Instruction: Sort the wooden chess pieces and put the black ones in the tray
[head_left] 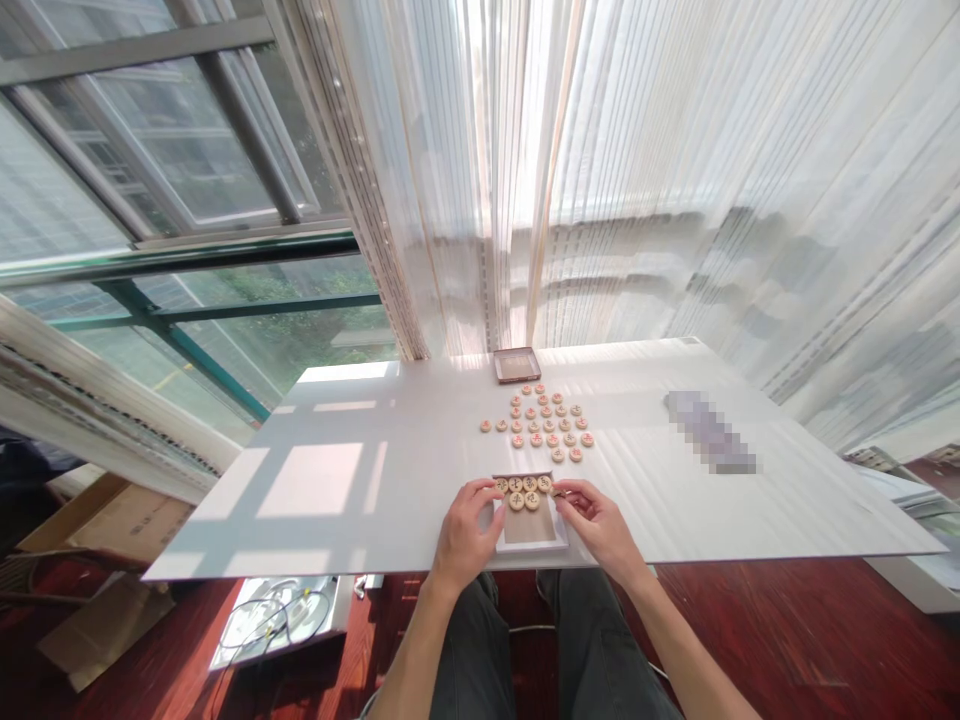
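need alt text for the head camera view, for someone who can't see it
A person's left hand and right hand are at a shallow open box holding six xiangqi pieces at the near edge of a white table. Beyond it, loose xiangqi pieces lie scattered before a second shallow tray, with sheer curtains behind.

bright daylight | src: window (172,140) 10 o'clock, sheer curtains (637,180) 12–2 | curtain glare 12 | sun patches + frame shadows on tabletop (427,400) 8 | pixelated patch (705,428) 3 | wide-angle edge stretch
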